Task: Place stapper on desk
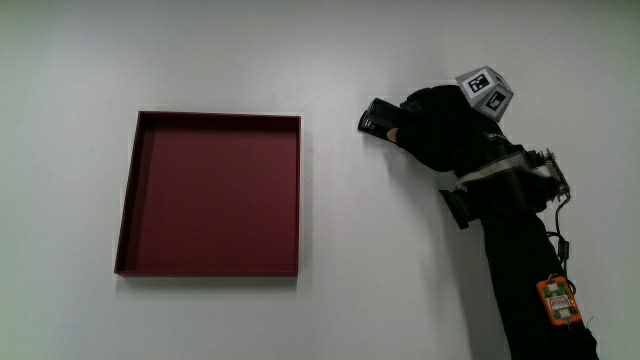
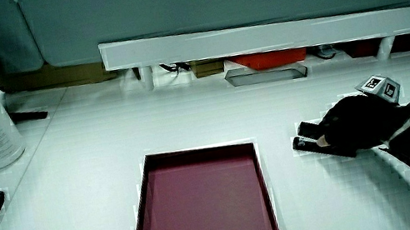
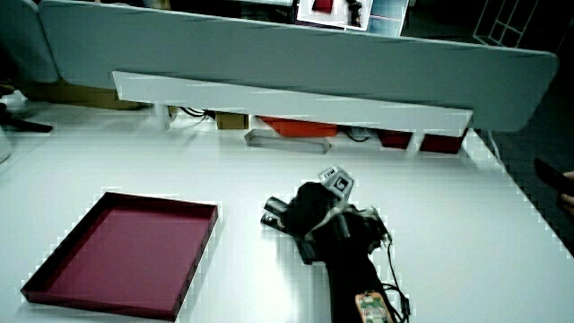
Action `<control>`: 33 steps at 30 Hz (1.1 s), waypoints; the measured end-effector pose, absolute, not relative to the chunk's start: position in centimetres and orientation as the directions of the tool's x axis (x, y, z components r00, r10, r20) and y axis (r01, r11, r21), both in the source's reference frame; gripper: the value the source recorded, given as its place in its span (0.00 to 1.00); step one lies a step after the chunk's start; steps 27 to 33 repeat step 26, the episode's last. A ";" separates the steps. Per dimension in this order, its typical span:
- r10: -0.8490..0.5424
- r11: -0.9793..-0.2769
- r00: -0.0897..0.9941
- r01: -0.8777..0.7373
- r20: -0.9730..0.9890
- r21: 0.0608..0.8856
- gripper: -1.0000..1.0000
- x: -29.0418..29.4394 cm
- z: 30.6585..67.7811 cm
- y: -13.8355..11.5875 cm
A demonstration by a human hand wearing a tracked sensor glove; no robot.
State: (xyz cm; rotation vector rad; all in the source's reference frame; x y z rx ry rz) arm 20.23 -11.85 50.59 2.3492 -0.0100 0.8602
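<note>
Your hand (image 1: pixel 440 125) lies low on the white table (image 1: pixel 330 60), fingers wrapped around the black stapler (image 1: pixel 378 119), which rests on the table surface beside the dark red tray (image 1: pixel 210 270) but apart from it. In both side views the stapler (image 2: pixel 309 141) (image 3: pixel 273 213) sticks out past your fingertips.

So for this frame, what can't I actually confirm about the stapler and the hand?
- Stapler: the hand covers most of it in all views; only one dark end shows beside the red tray.
- Contact with the table: whether the stapler rests on it cannot be told.
- Stapler's type: too dark and small in a side view.
</note>
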 end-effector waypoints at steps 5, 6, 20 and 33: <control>0.096 -0.769 0.820 -0.299 0.565 0.565 0.00 17.7 46.0 -10.8; 0.071 -0.760 0.813 -0.330 0.578 0.559 0.00 17.1 44.8 -10.4; -0.237 -0.640 0.746 -0.602 0.622 0.478 0.00 12.1 34.1 -2.0; -0.323 -0.533 0.684 -0.703 0.654 0.472 0.00 9.4 32.0 1.6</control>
